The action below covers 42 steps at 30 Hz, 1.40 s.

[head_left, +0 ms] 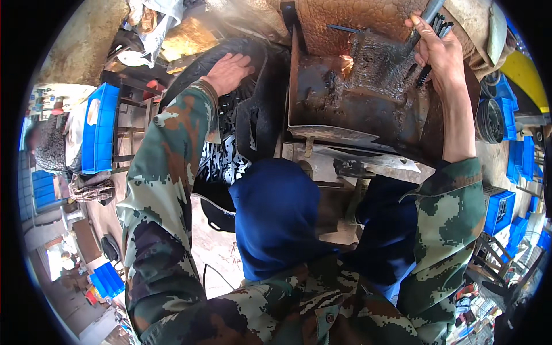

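My left hand [229, 73] lies with fingers stretched over the upper part of a black tub [253, 123], which holds many small dark, shiny pieces [221, 160]. At the upper right, my right hand [440, 54] is closed round a grey rod-like handle [428, 17]. Dark slender pieces [441, 26] stick out beside its fingers; their kind is unclear. Below the handle is an open rusty metal tray [333, 133], with a rough, wet-looking dark block [374, 66] toward its back. A small orange glow [346, 63] shows at the block's left side.
A thin dark rod [344, 28] lies at the tray's back. Blue crates [99, 129] stand on the left, and more blue bins [499, 211] on the right. A round dark container [490, 119] stands right of the tray. Another person [50, 141] is at the far left.
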{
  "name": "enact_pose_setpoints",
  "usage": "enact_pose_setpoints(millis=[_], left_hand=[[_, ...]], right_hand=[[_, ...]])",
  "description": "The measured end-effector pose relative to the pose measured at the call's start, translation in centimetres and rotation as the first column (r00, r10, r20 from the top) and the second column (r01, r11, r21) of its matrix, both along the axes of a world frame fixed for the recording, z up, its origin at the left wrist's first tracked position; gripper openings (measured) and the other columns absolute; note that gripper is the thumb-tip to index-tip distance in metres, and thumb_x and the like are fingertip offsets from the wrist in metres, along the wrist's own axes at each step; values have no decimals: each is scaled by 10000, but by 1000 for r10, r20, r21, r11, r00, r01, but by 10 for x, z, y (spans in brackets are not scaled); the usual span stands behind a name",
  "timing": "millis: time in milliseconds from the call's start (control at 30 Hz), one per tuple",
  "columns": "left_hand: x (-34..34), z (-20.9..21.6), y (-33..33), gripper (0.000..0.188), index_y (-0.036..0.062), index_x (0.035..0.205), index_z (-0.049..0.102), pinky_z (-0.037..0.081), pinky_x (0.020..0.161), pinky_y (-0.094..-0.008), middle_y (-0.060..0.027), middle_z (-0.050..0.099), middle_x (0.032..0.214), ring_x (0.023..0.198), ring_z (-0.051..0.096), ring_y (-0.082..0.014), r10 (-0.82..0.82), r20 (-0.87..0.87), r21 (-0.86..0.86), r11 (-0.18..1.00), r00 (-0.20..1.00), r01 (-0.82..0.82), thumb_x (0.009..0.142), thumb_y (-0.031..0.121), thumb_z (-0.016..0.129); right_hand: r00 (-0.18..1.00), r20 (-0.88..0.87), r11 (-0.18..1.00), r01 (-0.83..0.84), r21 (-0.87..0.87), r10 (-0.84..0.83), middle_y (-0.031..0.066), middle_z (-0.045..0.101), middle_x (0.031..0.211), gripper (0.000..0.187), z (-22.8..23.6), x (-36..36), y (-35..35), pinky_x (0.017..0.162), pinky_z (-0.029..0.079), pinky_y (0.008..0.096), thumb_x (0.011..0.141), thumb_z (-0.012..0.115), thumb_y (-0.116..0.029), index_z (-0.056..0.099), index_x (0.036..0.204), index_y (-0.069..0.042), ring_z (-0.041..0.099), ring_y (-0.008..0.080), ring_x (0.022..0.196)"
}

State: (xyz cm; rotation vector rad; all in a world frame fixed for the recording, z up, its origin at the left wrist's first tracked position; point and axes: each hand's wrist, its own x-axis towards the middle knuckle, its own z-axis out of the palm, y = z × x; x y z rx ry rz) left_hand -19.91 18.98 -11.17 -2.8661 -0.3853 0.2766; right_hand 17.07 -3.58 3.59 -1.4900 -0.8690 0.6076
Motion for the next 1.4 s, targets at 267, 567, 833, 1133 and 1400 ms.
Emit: enact_pose_setpoints(millis=[267,567,833,1133,1400], left_hand=[[-14,20,-6,410,120,1157,638,394,897,-377,-46,536,1089,1075,514,-219,-7,-26,8,1000,1000,7,753,154,701],[-52,50,-27,330,64,1116,597,420,898,-414,-85,614,1028,1054,564,-249,112,-114,-3,994,987,-114,806,177,595],[-96,56,-37,383,27,1178,550,478,887,-454,-153,642,1105,1049,622,-335,252,48,-97,964,967,-246,831,185,589],[-168,50,-40,412,1,1279,564,479,952,-372,-214,644,1210,1113,624,-338,662,174,-407,722,729,-559,901,165,563],[-155,44,-121,132,99,798,527,272,408,-260,15,418,579,443,364,-91,966,-223,-963,-198,131,-183,870,47,430]], right_hand=[[1000,16,1000,-2,5,2,74,723,990,289,-3,3,-1,466,363,231,976,624,-177,600,1197,7,354,45,483],[1000,17,1000,0,-30,0,52,722,966,316,-3,3,-1,467,367,233,975,629,-196,599,1213,9,351,46,481],[1000,3,996,-9,-87,9,48,723,965,342,-5,2,0,470,376,238,975,632,-208,596,1226,22,353,48,480],[1000,-29,995,-9,-95,6,43,720,961,321,-4,1,1,472,369,237,976,629,-203,598,1214,11,354,47,489],[998,-61,997,13,-76,-18,-11,638,757,223,-3,-2,-1,465,343,234,984,614,-213,649,1115,-36,342,41,481]])
